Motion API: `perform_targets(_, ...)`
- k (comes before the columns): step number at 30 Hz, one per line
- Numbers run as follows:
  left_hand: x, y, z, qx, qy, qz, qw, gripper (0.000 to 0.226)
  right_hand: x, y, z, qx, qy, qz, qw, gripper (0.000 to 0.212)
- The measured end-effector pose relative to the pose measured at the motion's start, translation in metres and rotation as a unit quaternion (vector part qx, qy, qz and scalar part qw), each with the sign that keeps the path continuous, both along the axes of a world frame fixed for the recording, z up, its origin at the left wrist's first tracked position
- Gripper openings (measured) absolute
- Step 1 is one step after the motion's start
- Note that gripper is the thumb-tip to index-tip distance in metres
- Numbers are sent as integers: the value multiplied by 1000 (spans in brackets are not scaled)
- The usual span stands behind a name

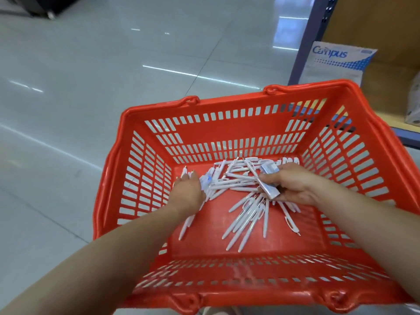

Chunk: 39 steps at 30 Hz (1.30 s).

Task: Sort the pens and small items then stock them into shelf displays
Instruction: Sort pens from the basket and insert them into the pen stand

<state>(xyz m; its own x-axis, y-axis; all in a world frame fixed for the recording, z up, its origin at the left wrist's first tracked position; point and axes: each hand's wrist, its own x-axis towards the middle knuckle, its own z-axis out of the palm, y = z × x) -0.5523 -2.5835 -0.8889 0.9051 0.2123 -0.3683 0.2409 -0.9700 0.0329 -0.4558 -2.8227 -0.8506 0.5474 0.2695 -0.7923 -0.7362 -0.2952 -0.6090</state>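
Note:
A red plastic shopping basket [227, 105] fills the lower middle of the view. Several white pens [247, 214] lie loose on its floor, heaped toward the far side. My left hand [188, 192] reaches into the left of the heap, its fingers among pens and a small blue-and-white item; whether it grips any is hidden. My right hand [288, 185] holds small pale blue-and-white packets [269, 189] between thumb and curled fingers, above the pens.
A wooden shelf with a blue metal upright [304, 48] stands at the right, holding a Campus notebook pack [336, 64] and a white bag [414, 103]. Glossy tiled floor [91, 87] spreads to the left and beyond the basket.

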Motion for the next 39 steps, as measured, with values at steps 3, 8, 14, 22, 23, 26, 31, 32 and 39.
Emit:
perform_targets(3,-14,-14,-4,-51,-26,-15,998,41,-6,5,2,4,11,11,1000,10)
perform_targets(8,-11,-18,9,-159,-48,74,983,25,-12,18,0,25,40,-10,999,12)
perform_targets(14,-2,-24,24,-342,-102,234,904,21,-19,50,-3,87,99,-50,990,23)
perform_targets(22,10,-17,38,-433,-60,169,883,24,-28,73,-17,49,-53,-15,997,56)
perform_targets(23,13,-9,37,-404,-62,171,897,19,-28,71,-19,5,-98,26,995,56)
perform_targets(26,13,11,23,-200,-53,95,974,31,-32,63,-21,-125,-217,185,950,71)
perform_targets(31,7,4,0,-73,-3,-12,997,31,-34,58,-21,-149,-243,252,925,78)
perform_targets(32,8,5,0,-64,-6,-21,998,33,-34,58,-20,-143,-238,253,927,78)
perform_targets(39,7,8,-5,-20,2,-17,1000,43,-34,54,-9,-73,-129,217,965,59)
